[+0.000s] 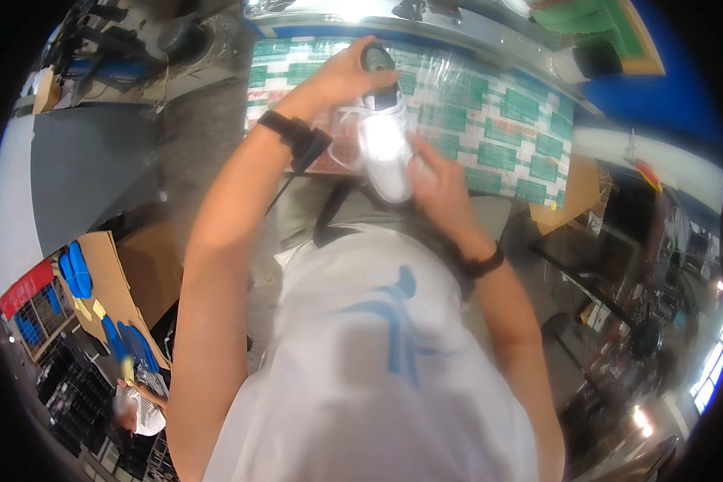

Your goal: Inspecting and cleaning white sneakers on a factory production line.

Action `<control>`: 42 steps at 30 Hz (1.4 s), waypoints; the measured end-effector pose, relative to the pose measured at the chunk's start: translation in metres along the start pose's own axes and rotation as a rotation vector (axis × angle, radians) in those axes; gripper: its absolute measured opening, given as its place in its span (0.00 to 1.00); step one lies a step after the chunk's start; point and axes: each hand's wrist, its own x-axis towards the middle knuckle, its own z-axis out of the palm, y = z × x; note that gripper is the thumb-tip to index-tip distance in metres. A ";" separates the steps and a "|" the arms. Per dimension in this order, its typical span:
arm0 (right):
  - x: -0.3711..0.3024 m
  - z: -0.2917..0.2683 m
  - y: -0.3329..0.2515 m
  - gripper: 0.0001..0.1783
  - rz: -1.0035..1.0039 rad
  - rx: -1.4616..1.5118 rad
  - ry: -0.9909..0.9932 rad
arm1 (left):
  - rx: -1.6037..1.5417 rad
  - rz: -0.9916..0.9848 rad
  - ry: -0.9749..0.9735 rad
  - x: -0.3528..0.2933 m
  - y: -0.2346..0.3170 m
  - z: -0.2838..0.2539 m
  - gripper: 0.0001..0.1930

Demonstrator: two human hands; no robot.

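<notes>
A white shoe [387, 153] with a dark opening at its heel end is tilted over the front edge of the table, its toe pointing toward me. My left hand [352, 74] grips it at the heel, thumb across the dark opening. A pale loop, perhaps a lace, hangs at the shoe's left side. My right hand [442, 189] is against the shoe's right side near the toe, fingers curled in. Blur hides whether those fingers pinch the shoe's edge or some small thing.
Beneath the shoe is a table covered in green-and-white patterned sheeting [498, 136]. A metal rail or machine edge [474, 32] runs behind it. Left stands a grey panel [96, 177], with blue shoe-shaped pieces [75, 269] on cardboard. Another person [145, 406] is at lower left.
</notes>
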 end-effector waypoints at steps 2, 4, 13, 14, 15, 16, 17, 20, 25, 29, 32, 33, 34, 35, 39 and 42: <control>0.019 -0.005 0.011 0.38 -0.018 0.078 0.191 | -0.105 -0.040 0.076 0.013 -0.012 0.015 0.62; 0.028 -0.002 0.008 0.39 -0.010 0.089 0.183 | -0.001 -0.076 0.104 0.019 -0.012 0.025 0.61; 0.026 -0.023 -0.011 0.49 -0.155 -0.368 0.056 | 0.122 -0.092 0.074 0.023 -0.008 0.018 0.58; 0.021 -0.029 -0.017 0.52 -0.171 -0.505 -0.029 | 0.123 -0.081 0.093 0.021 -0.011 0.017 0.57; 0.009 -0.037 -0.024 0.52 -0.170 -0.506 -0.032 | 0.120 -0.082 0.093 0.019 -0.006 0.016 0.57; -0.007 -0.044 -0.033 0.52 -0.171 -0.473 -0.060 | 0.092 -0.087 0.072 0.015 0.003 0.013 0.56; -0.020 -0.048 -0.040 0.53 -0.171 -0.438 -0.090 | 0.064 -0.095 0.052 0.013 0.008 0.011 0.55; -0.025 -0.036 -0.041 0.51 -0.110 -0.436 -0.078 | 0.068 -0.073 0.102 0.019 -0.003 0.019 0.53; 0.025 -0.022 -0.007 0.49 -0.069 -0.399 0.085 | 0.032 -0.100 0.028 0.016 0.005 0.017 0.51; 0.046 -0.026 0.025 0.47 -0.028 -0.481 -0.010 | 0.042 -0.044 0.050 0.022 -0.005 0.019 0.50; 0.039 -0.036 0.030 0.46 -0.104 -0.526 0.003 | -0.062 -0.037 -0.017 0.023 -0.009 0.017 0.49; 0.025 -0.045 0.025 0.45 -0.062 -0.521 0.028 | -0.070 -0.047 -0.001 0.019 -0.011 0.015 0.49; 0.008 -0.056 0.020 0.44 -0.010 -0.525 0.060 | -0.121 -0.039 -0.013 0.020 -0.010 0.016 0.47; -0.013 -0.063 0.023 0.44 -0.014 -0.529 0.053 | -0.168 -0.034 -0.023 0.020 -0.009 0.015 0.46; -0.061 -0.069 0.012 0.41 0.135 -0.435 -0.030 | 0.049 -0.102 0.072 0.024 -0.008 0.016 0.44; -0.044 -0.045 0.002 0.36 0.197 -0.140 0.015 | -0.027 -0.063 0.002 0.031 -0.025 0.018 0.46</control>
